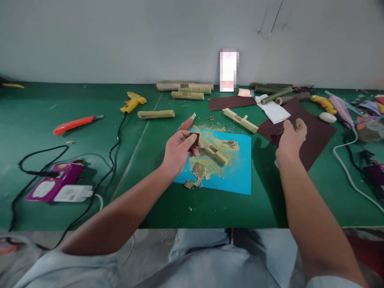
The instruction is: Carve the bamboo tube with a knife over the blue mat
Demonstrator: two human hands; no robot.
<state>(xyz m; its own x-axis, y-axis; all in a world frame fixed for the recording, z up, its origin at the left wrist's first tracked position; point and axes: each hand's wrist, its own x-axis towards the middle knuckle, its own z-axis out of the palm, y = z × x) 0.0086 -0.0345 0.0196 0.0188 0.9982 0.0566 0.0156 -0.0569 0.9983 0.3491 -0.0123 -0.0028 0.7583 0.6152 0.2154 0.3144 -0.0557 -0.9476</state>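
Observation:
My left hand (179, 150) is closed on a small dark piece of sandpaper (194, 140), held over the blue sheet (237, 172). A short bamboo piece with a cut slot (214, 151) lies on that sheet among pale sawdust (207, 162) and small offcuts. A red-handled utility knife (188, 122) lies just behind my left hand. My right hand (291, 138) hovers over a large dark sandpaper sheet (315, 132), its fingers loosely apart and nothing in it.
On the green table (90, 168) lie several bamboo sections (186, 90), a slotted bamboo stick (240, 119), a yellow glue gun (133, 101), an orange cutter (73, 124), a purple box (55, 186), black cables (111, 160), white paper (274, 110). Clutter fills the right edge.

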